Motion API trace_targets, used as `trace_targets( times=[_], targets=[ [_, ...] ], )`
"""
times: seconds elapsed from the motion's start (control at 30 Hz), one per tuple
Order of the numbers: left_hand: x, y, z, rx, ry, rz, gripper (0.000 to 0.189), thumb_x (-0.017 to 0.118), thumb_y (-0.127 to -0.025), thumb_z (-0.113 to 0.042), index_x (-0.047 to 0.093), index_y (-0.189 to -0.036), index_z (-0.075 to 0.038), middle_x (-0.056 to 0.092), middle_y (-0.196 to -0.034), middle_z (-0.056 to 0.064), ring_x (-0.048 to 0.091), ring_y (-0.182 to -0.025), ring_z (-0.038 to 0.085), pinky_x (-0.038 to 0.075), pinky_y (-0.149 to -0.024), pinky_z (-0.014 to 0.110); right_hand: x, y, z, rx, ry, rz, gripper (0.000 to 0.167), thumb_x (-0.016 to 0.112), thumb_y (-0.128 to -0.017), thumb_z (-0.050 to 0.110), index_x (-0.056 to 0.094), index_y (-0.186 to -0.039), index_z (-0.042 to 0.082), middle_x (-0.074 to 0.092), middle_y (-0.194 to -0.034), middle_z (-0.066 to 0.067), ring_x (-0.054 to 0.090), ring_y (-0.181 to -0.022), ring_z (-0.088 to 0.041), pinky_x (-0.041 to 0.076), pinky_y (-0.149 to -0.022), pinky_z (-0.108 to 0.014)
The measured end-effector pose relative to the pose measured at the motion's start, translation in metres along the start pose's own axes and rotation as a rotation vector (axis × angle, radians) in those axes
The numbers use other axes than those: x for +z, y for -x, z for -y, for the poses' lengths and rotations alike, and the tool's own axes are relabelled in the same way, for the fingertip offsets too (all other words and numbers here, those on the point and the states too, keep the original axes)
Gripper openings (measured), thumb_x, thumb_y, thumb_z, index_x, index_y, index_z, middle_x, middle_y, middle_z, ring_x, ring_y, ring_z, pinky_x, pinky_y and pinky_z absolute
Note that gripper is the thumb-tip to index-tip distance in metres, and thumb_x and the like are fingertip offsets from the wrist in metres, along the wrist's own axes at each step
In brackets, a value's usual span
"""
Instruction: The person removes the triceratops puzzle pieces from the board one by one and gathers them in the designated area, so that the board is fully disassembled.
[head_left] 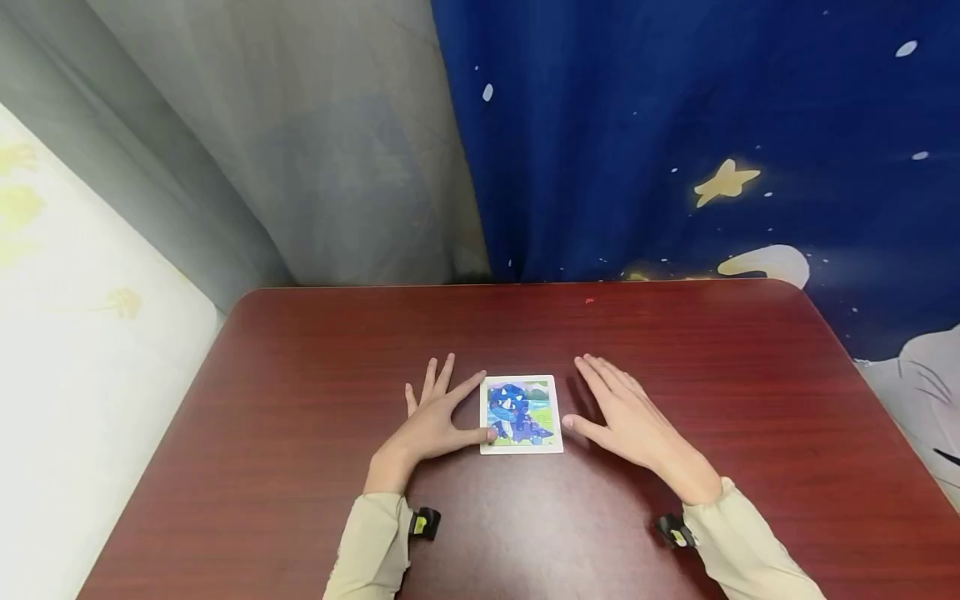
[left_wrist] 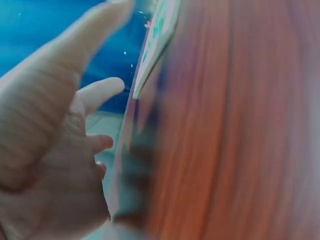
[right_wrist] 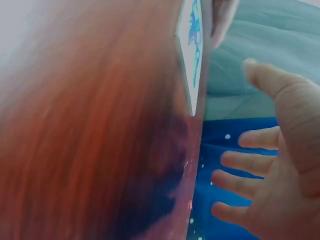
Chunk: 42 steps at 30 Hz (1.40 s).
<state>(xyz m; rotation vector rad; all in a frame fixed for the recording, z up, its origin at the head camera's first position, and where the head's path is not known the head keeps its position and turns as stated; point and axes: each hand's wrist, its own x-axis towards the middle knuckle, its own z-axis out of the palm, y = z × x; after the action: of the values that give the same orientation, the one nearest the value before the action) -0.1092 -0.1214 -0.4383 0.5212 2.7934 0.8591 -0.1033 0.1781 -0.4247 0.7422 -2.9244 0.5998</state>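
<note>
A small square picture puzzle point(head_left: 522, 450) with a white border lies on the table, its picture a blue cartoon animal by water and grass. My left hand point(head_left: 426, 429) is spread at its left side. The thumb overlaps the lower left corner and the index fingertip is right at the upper left corner. To the right of the puzzle, my right hand point(head_left: 630, 417) has its fingers straight and thumb apart, the thumb tip close to the right edge. In the right wrist view the puzzle point(right_wrist: 189, 70) shows edge-on, beside the open right palm point(right_wrist: 270, 195).
The dark red wooden table point(head_left: 300, 375) has rounded far corners. Behind it hang a grey curtain point(head_left: 337, 150) and a blue curtain point(head_left: 600, 125) with stars and a moon. A tiny red speck point(head_left: 589, 301) lies near the table's far edge.
</note>
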Motion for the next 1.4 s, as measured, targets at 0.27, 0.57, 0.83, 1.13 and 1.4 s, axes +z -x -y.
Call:
trace_targets(
  times=[0.27,0.57,0.83,1.13,1.4],
  targets=[
    [0.002,0.007,0.008,-0.016,0.040,0.004,0.079,0.076,-0.071,-0.048,0.044,-0.140,-0.030,0.004,-0.155,0.009,-0.012,-0.138,0.036,-0.012,-0.098,0.066,0.008,-0.022,0.020,-0.089,-0.082,0.017,0.046,0.069,-0.084,0.025,0.057,-0.121,0.000,0.060,-0.112,-0.010,0.058,-0.097,-0.022,0.048,-0.083,-0.039],
    [0.006,0.002,0.004,-0.030,0.038,0.015,0.083,0.077,-0.070,-0.049,0.039,-0.143,-0.031,0.004,-0.155,0.009,-0.013,-0.138,0.035,-0.014,-0.099,0.064,0.009,-0.051,0.037,-0.139,-0.097,0.142,0.025,0.068,-0.083,0.013,0.068,-0.106,0.003,0.063,-0.096,-0.004,0.057,-0.079,-0.014,0.049,-0.073,-0.031],
    [0.004,0.000,0.004,-0.055,0.052,0.058,0.083,0.075,-0.072,-0.047,0.036,-0.144,-0.033,0.000,-0.155,0.007,-0.016,-0.138,0.034,-0.015,-0.098,0.064,0.020,-0.083,0.057,-0.115,-0.045,0.244,0.023,0.068,-0.085,0.015,0.069,-0.107,0.009,0.061,-0.094,-0.003,0.057,-0.082,-0.015,0.048,-0.071,-0.033],
    [0.004,0.001,0.001,-0.058,0.062,0.053,0.082,0.077,-0.072,-0.044,0.039,-0.143,-0.030,0.002,-0.155,0.009,-0.014,-0.138,0.036,-0.013,-0.098,0.065,0.027,-0.088,0.067,-0.001,-0.065,0.228,0.023,0.072,-0.081,0.013,0.068,-0.103,0.009,0.058,-0.092,-0.002,0.055,-0.079,-0.017,0.048,-0.071,-0.035],
    [0.004,0.000,0.000,-0.052,0.074,0.062,0.081,0.076,-0.073,-0.045,0.039,-0.143,-0.030,0.002,-0.155,0.009,-0.015,-0.138,0.035,-0.014,-0.098,0.065,0.030,-0.088,0.071,0.038,-0.068,0.228,0.021,0.072,-0.081,0.011,0.065,-0.101,0.007,0.056,-0.092,-0.002,0.056,-0.079,-0.018,0.048,-0.071,-0.035]
  ],
)
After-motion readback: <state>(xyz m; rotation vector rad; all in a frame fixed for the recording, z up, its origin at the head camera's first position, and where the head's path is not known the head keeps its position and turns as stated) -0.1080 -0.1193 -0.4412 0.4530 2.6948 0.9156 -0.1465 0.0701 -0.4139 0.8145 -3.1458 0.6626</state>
